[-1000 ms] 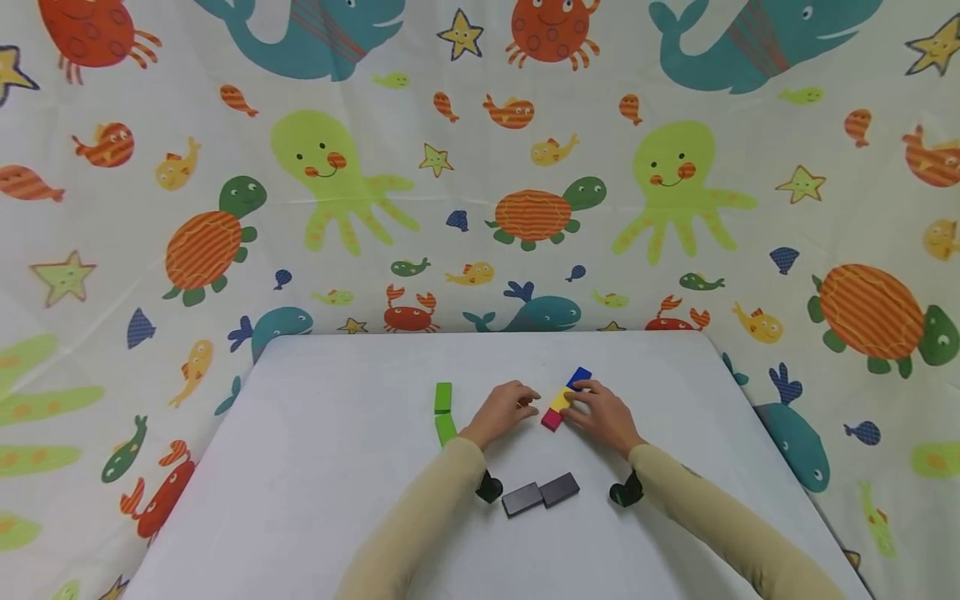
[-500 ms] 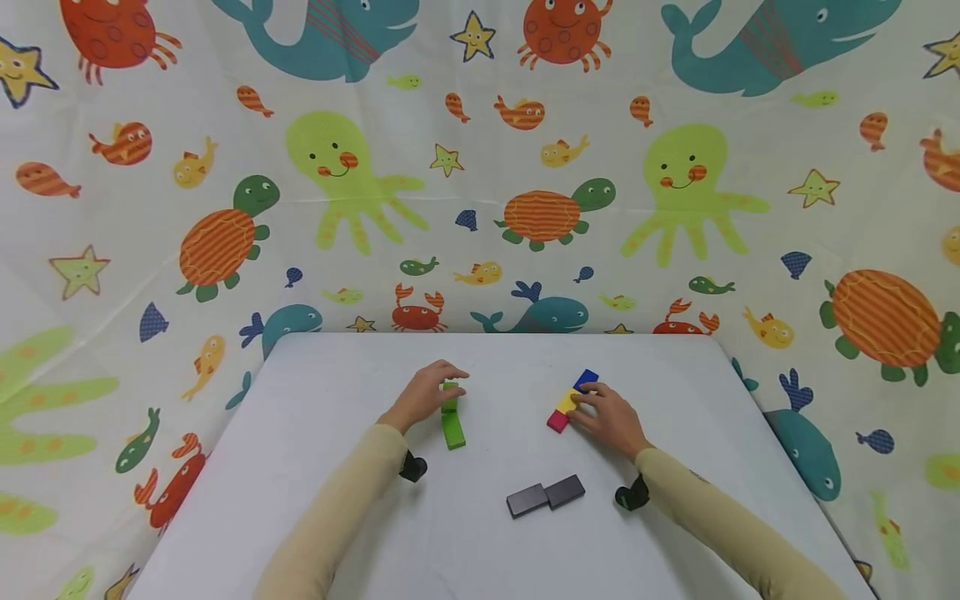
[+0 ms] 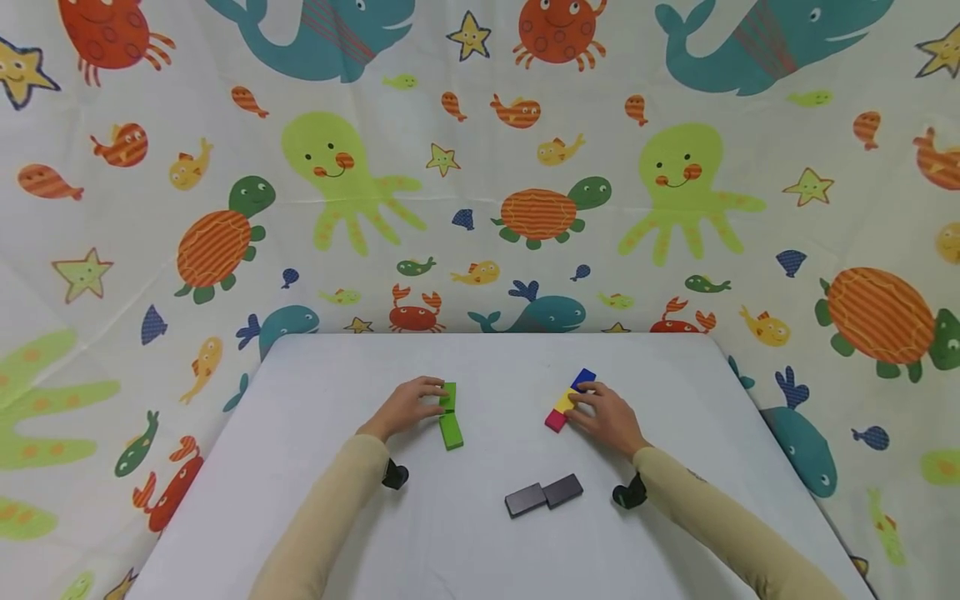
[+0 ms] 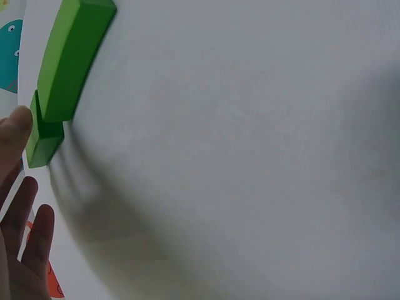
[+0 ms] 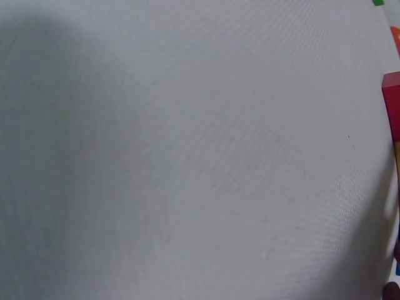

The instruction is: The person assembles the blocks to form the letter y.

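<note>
Two green blocks lie end to end at a slight angle: the far one point(image 3: 451, 398) and the near one point(image 3: 452, 433). My left hand point(image 3: 403, 407) reaches to the left side of the far block, its fingertips right at that block's edge. In the left wrist view the thumb point(image 4: 17, 125) overlaps the block and the fingers are spread. On the right, a blue block point(image 3: 584, 378), a yellow block point(image 3: 564, 401) and a red block point(image 3: 555, 421) form a slanted row. My right hand point(image 3: 611, 418) rests along the row's right side, fingertips at the yellow and blue blocks, partly hiding them.
Two dark grey blocks, one point(image 3: 524, 501) to the left and one point(image 3: 564, 491) to the right, lie end to end nearer the person. All blocks are on a white table point(image 3: 315, 367). A sea-animal printed cloth point(image 3: 465, 183) hangs behind and around it.
My left hand has moved left, from near the coloured row to the green blocks, passing over the far one and ending at its left side. The right hand has stayed at the coloured row.
</note>
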A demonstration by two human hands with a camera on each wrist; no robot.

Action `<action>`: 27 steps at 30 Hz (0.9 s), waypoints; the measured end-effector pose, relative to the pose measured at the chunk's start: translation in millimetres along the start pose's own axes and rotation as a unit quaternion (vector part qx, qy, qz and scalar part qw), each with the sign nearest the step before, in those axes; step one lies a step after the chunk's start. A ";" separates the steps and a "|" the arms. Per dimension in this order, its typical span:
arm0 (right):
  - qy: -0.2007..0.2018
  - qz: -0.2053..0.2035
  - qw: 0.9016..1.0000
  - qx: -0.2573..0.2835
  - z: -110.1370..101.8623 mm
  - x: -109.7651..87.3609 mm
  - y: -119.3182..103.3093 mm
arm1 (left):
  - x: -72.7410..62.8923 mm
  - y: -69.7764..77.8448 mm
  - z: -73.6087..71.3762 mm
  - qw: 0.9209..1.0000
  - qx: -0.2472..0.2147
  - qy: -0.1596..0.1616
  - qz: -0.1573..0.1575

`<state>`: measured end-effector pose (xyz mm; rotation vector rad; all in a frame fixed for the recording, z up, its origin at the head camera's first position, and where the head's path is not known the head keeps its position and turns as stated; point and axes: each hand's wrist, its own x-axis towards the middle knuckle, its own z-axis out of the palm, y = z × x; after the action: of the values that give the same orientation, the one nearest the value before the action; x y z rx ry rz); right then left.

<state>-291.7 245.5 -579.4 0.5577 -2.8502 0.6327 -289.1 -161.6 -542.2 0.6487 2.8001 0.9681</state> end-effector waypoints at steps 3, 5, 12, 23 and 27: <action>-0.006 0.006 1.000 -0.002 1.0 0.9 1.5 | 2.0 -1.8 2.9 1.000 0.011 -0.003 0.008; -0.009 0.009 1.000 -0.002 1.0 1.3 2.0 | 3.7 -2.6 4.9 1.000 0.019 -0.003 0.014; -0.008 0.005 1.000 0.008 -2.1 1.6 -0.3 | 12.4 -1.2 9.7 0.999 0.031 -0.009 -0.003; -0.012 0.010 1.000 0.006 -1.9 1.2 -0.5 | 24.4 8.2 16.9 0.998 0.030 0.020 -0.057; -0.013 0.011 1.000 0.011 -3.4 1.0 -2.1 | 28.8 12.0 20.1 0.996 0.021 0.048 -0.068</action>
<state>-291.5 244.9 -575.3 0.5430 -2.8808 0.6652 -306.1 -129.5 -549.7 0.4187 2.9109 0.9415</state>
